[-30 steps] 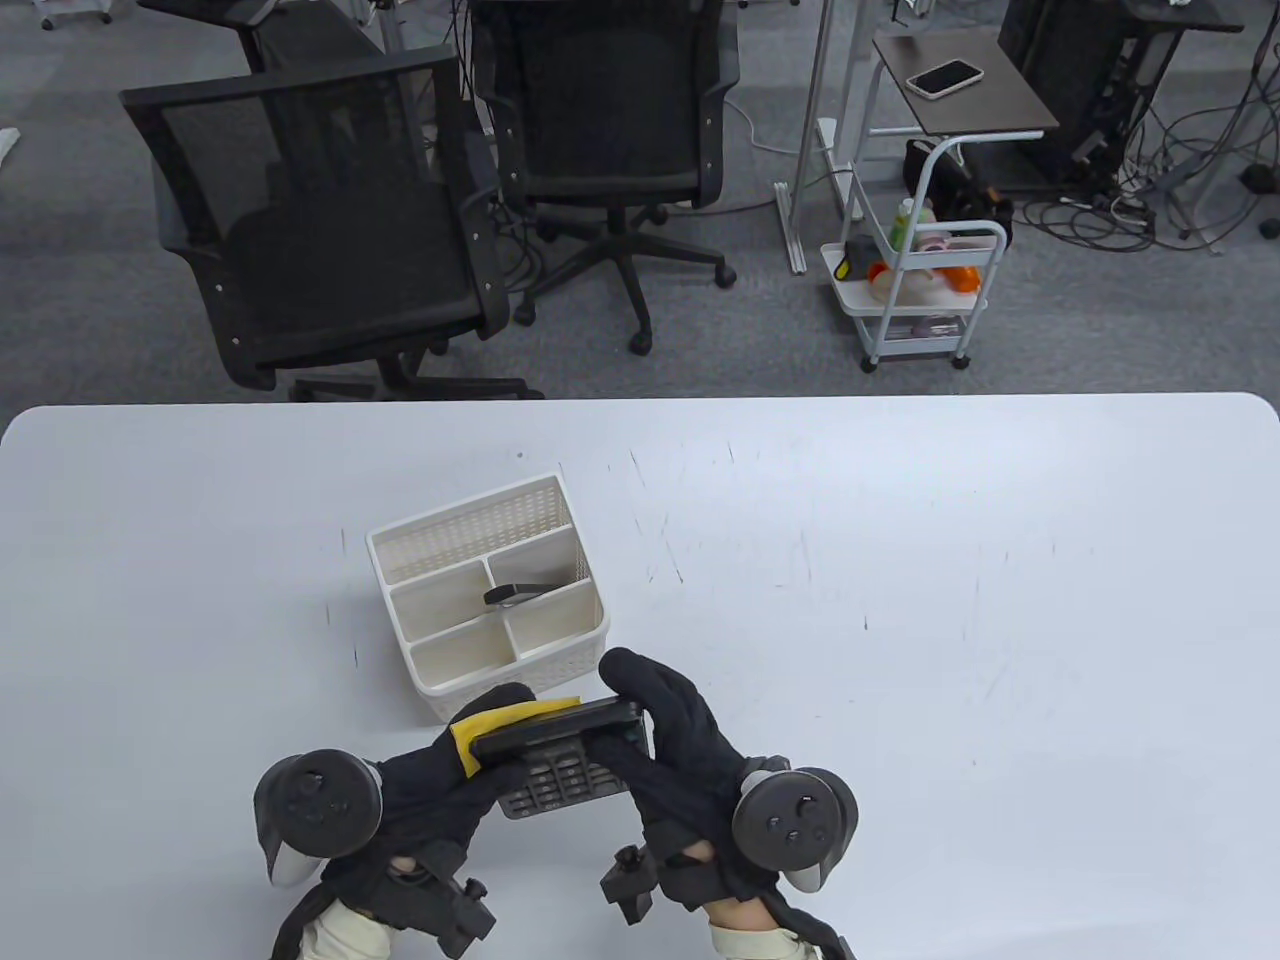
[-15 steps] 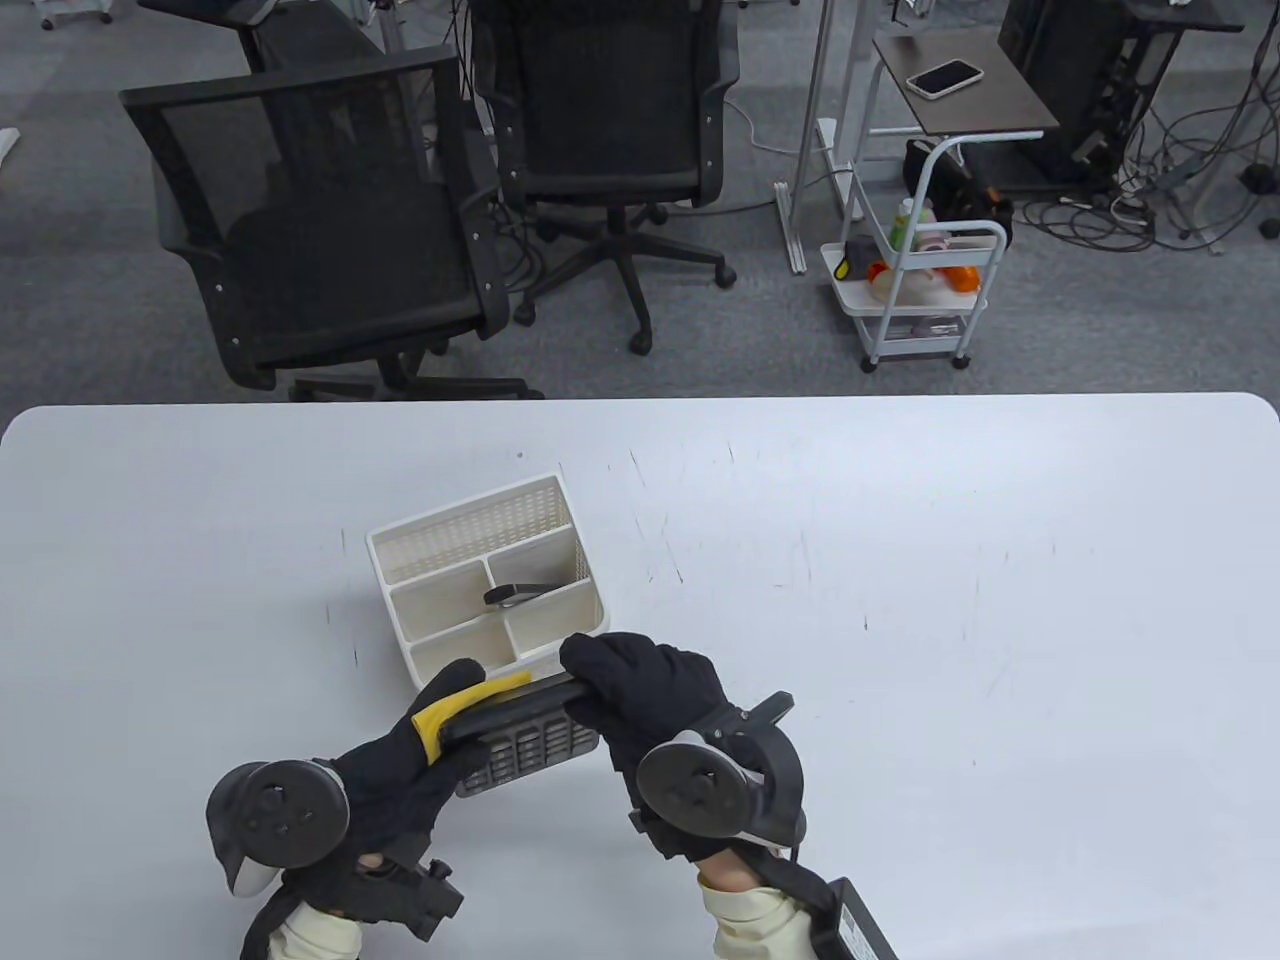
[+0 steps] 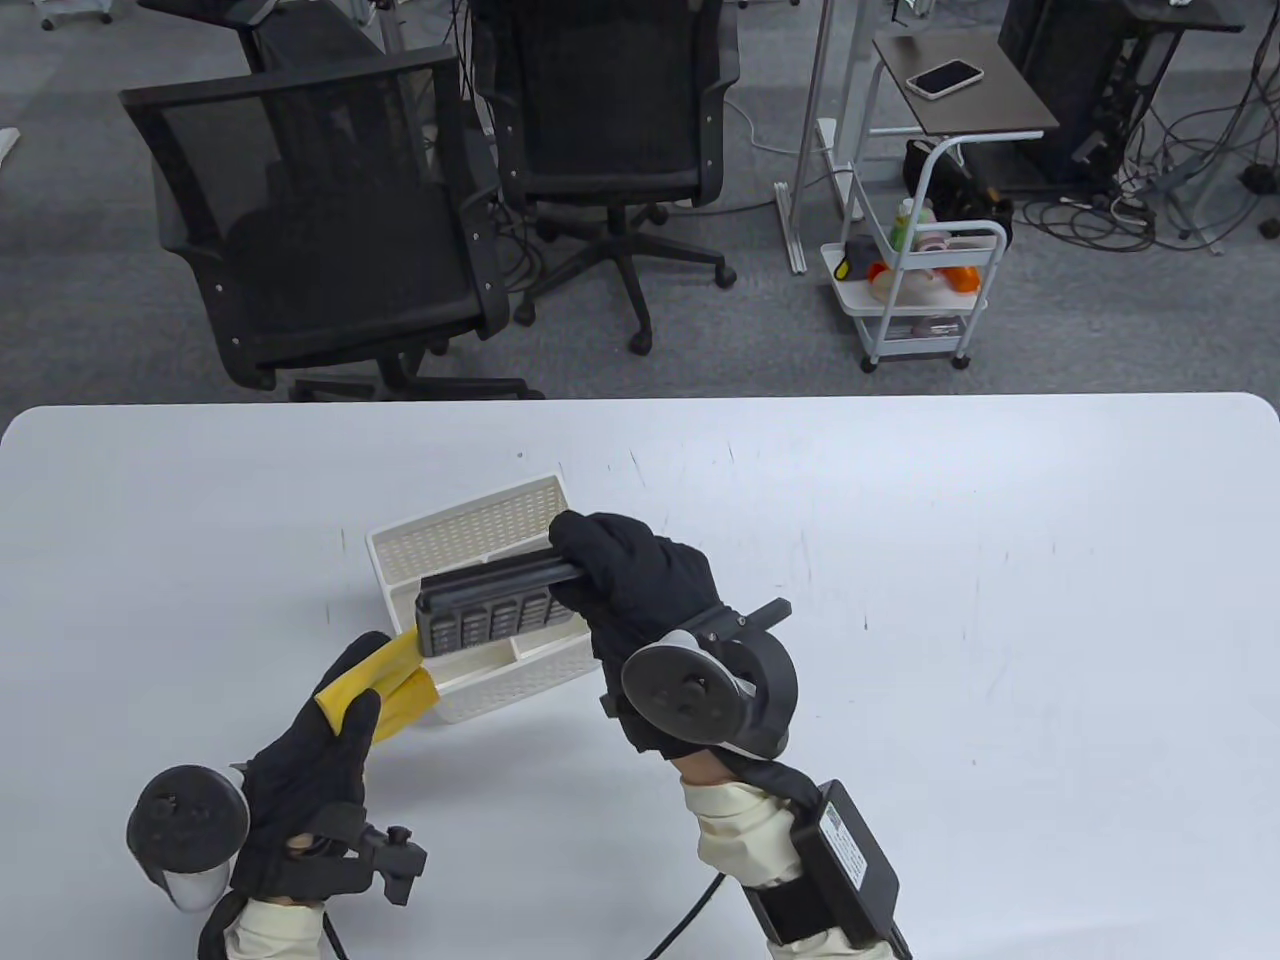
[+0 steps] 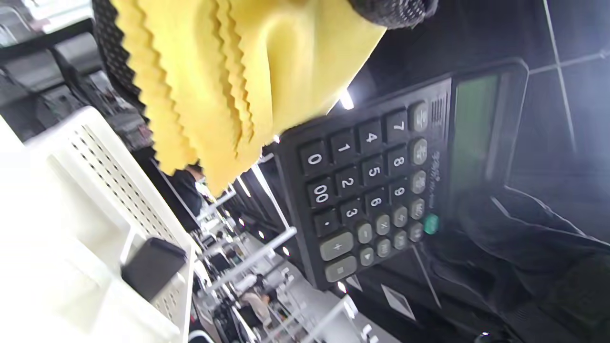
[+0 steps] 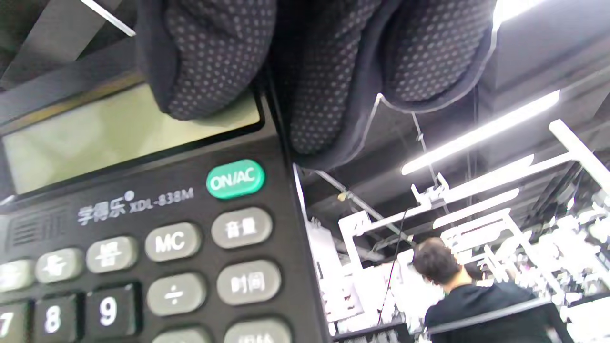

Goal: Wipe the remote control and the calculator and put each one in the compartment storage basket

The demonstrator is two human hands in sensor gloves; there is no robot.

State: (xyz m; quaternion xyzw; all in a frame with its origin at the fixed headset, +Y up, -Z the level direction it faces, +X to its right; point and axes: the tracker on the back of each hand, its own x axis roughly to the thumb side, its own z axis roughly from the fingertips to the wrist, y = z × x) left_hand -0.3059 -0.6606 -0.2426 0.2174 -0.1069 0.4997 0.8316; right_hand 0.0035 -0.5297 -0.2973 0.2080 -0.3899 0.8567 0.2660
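Note:
My right hand (image 3: 600, 570) grips the black calculator (image 3: 490, 605) by its display end and holds it on edge, keys toward me, over the white compartment basket (image 3: 470, 525). In the right wrist view the thumb (image 5: 209, 52) lies across the display of the calculator (image 5: 143, 228). My left hand (image 3: 330, 720) holds a folded yellow cloth (image 3: 385, 680) just left of the basket's near corner, apart from the calculator. In the left wrist view the cloth (image 4: 228, 81) hangs beside the calculator (image 4: 381, 190), and the dark remote (image 4: 152, 267) stands in a compartment of the basket (image 4: 95, 157).
The white table (image 3: 950, 620) stretches wide to the right of the hands. Two black office chairs (image 3: 330, 230) stand beyond its far edge, with a small white cart (image 3: 915, 290) further right. A cable and battery pack (image 3: 830, 880) trail from my right wrist.
The left hand let go of the calculator and drew back left with the cloth. The right hand lifted the calculator forward, from the table's near side to above the basket.

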